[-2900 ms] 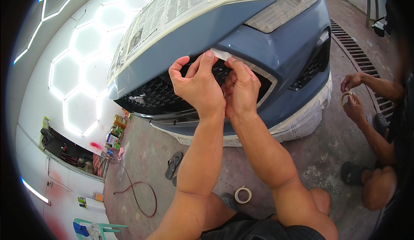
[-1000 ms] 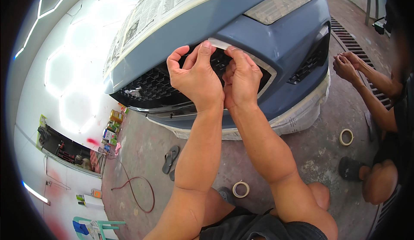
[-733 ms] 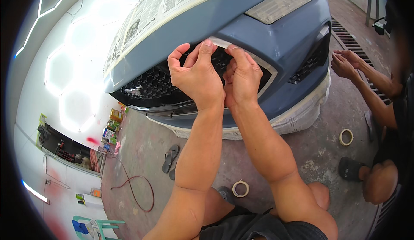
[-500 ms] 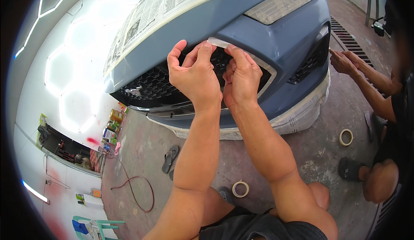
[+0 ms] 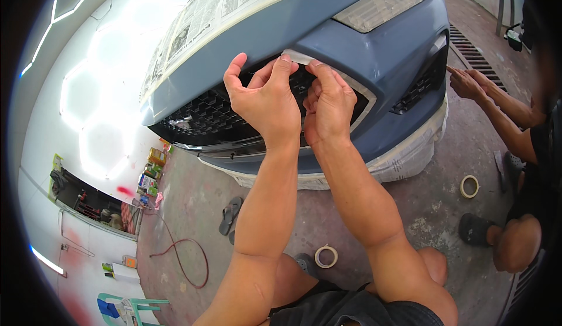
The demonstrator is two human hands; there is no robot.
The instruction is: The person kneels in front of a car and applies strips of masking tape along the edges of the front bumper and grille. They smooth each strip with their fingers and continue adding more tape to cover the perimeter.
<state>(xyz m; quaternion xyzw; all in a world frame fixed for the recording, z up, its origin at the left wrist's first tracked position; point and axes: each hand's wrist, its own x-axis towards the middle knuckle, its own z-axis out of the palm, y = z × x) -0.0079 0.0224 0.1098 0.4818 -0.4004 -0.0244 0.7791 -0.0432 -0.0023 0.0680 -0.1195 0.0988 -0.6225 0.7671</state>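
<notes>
A short strip of pale masking tape lies along the upper edge of the car's black mesh grille. My left hand pinches its left end between thumb and forefinger, the other fingers raised. At the strip's right end, my right hand pinches with thumb and forefinger, its remaining fingers curled. Both hands are in front of the grey-blue front bumper. From the right hand's side, more tape runs around the grille's corner. My hands hide part of the grille.
Newspaper covers the hood, and the headlight is masked. Tape rolls lie on the floor, near slippers and a red hose. At right, another person's hands are near the bumper's side, above a floor grate.
Both my hands stay at the strip with almost no movement. My left hand's raised fingers have shifted slightly left.
</notes>
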